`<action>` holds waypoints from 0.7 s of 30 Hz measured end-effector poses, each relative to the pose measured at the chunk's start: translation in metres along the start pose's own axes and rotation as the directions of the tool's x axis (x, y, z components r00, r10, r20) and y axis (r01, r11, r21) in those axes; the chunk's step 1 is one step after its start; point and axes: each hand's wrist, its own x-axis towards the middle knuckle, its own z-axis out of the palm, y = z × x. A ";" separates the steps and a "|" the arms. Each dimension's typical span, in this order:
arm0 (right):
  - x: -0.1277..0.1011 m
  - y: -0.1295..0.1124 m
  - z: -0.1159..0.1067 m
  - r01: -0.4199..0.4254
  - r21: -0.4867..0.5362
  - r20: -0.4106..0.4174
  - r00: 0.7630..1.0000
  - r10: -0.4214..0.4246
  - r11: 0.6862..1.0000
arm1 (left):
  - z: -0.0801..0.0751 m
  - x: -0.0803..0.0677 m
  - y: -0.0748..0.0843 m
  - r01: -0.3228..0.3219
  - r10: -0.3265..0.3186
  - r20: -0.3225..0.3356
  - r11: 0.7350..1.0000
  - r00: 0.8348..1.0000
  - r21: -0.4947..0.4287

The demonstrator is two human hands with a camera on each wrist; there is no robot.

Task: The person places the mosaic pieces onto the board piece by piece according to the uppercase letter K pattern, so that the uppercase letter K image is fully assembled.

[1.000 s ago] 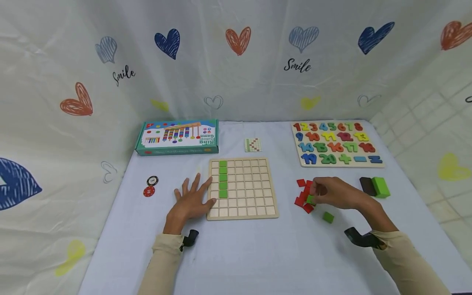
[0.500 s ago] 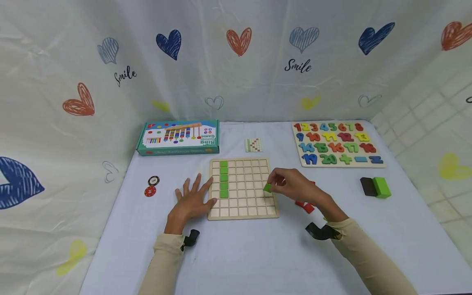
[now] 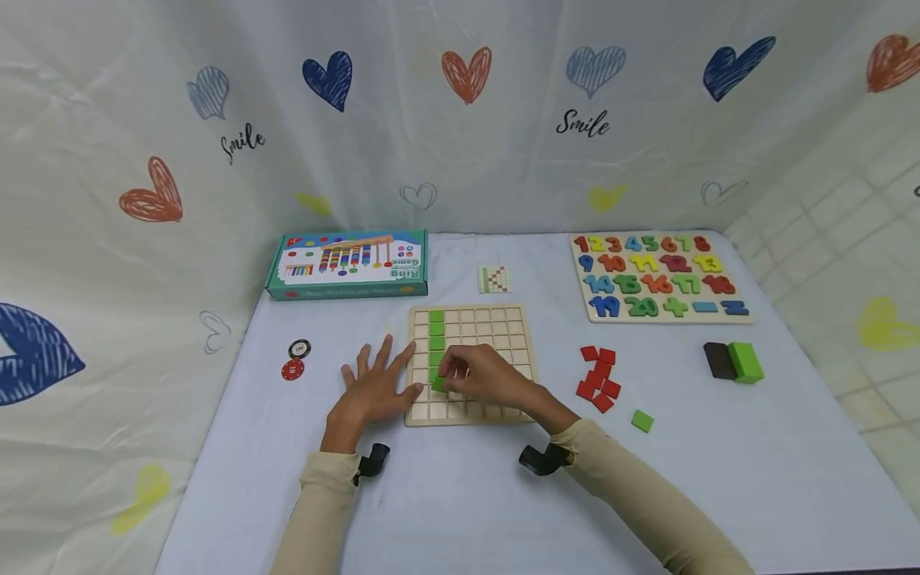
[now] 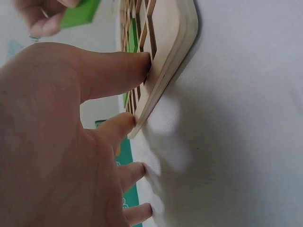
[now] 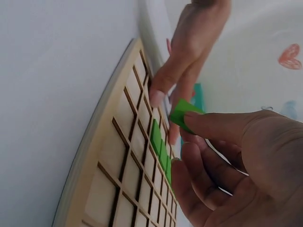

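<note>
A wooden grid board (image 3: 503, 319) lies mid-table with a column of green tiles (image 3: 435, 339) in its second column. My right hand (image 3: 477, 375) pinches a green tile (image 3: 438, 385) just over the board, at the lower end of that column; the right wrist view shows the tile (image 5: 182, 112) between thumb and fingertips above the grid (image 5: 118, 179). My left hand (image 3: 374, 387) lies flat, fingers spread, with thumb and forefinger against the board's left edge (image 4: 163, 71).
A pile of red tiles (image 3: 598, 377) and one loose green tile (image 3: 642, 421) lie right of the board. Further off are a number puzzle (image 3: 657, 275), a green and brown block (image 3: 735, 361), a game box (image 3: 348, 263), a pattern card (image 3: 494, 279) and two chips (image 3: 295, 359).
My right hand picked a green tile from the pile at the right and carried it left across the board to the green column. The left hand stayed put.
</note>
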 end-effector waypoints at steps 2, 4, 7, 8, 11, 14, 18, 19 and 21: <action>0.005 0.000 0.005 -0.015 -0.005 0.010 1.000 0.015 1.000 | -0.001 0.000 0.000 0.002 -0.002 0.003 1.000 1.000 0.002; 0.008 0.002 0.010 -0.028 -0.024 0.022 0.999 0.029 0.999 | -0.001 0.000 0.000 0.000 0.000 0.000 1.000 1.000 0.001; 0.010 0.004 0.015 -0.051 -0.046 0.043 0.998 0.053 0.998 | -0.001 0.000 0.000 -0.001 0.001 0.004 1.000 1.000 0.004; 0.010 0.005 0.016 -0.058 -0.055 0.048 0.997 0.061 0.997 | -0.001 0.000 0.000 -0.003 0.003 0.004 1.000 1.000 0.004; 0.008 0.005 0.019 -0.080 -0.067 0.045 0.996 0.084 0.994 | -0.001 0.000 0.000 -0.007 0.007 0.002 1.000 1.000 0.006; 0.007 0.003 0.021 -0.102 -0.084 0.029 0.994 0.105 0.991 | -0.001 0.000 0.000 -0.010 0.010 0.000 1.000 1.000 0.006; 0.005 0.002 0.023 -0.121 -0.128 0.009 0.992 0.123 0.984 | 0.000 0.000 -0.001 -0.013 0.013 -0.001 1.000 1.000 0.004; 0.005 0.002 0.023 -0.124 -0.139 0.005 0.992 0.126 0.983 | 0.000 0.000 -0.002 -0.015 0.015 -0.002 1.000 1.000 0.004; 0.004 0.003 0.024 -0.123 -0.151 0.000 0.992 0.125 0.981 | 0.001 0.000 -0.002 -0.014 0.014 -0.004 1.000 1.000 0.001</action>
